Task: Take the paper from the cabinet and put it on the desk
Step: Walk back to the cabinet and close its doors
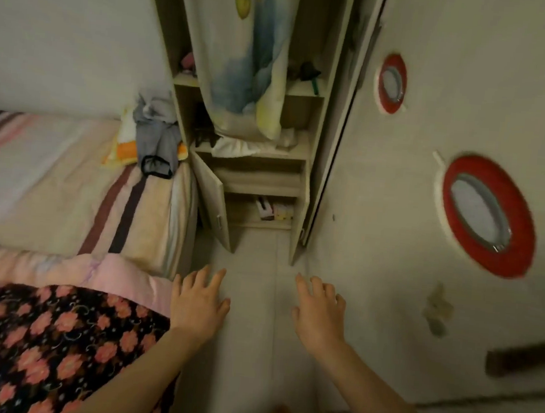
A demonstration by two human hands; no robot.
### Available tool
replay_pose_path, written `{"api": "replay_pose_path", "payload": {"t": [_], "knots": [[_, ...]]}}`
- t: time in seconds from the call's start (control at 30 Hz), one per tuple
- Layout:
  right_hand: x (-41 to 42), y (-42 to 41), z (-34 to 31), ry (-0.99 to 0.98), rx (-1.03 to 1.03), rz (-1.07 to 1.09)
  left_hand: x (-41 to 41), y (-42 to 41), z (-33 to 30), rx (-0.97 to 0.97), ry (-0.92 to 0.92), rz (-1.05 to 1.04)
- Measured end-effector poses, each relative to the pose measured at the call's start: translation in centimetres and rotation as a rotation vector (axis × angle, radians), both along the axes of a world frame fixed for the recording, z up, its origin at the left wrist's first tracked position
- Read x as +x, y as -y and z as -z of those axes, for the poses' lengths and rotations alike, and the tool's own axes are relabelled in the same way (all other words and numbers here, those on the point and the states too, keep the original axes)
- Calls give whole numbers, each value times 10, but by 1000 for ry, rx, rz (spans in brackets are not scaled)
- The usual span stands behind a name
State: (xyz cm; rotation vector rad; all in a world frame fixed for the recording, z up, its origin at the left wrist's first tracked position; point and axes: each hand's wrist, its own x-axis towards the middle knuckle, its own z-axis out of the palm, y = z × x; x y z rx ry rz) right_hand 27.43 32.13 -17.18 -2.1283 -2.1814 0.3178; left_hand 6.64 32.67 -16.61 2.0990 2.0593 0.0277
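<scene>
A tall light-wood cabinet (304, 163) stands ahead between the bed and the wall. Its low doors are swung open, the left door (211, 198) toward the bed. In the bottom compartment lie papers or small booklets (274, 209), too blurred to tell apart. My left hand (199, 301) and my right hand (319, 311) are stretched forward over the pale floor, well short of the cabinet. Both have fingers spread and hold nothing. No desk is in view.
A bed (70, 184) with striped sheet and a floral quilt (42, 344) fills the left. Clothes (154, 132) lie piled by the cabinet. A patterned curtain (243, 57) hangs over the upper shelves. Two red-rimmed round objects (487, 215) hang on the right wall.
</scene>
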Motion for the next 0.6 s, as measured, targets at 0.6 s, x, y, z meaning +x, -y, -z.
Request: {"api": "replay_pose_path", "payload": {"t": [0.6], "knots": [[-17, -386, 76, 219, -179, -29, -48, -394, 74, -87, -10, -14]]}}
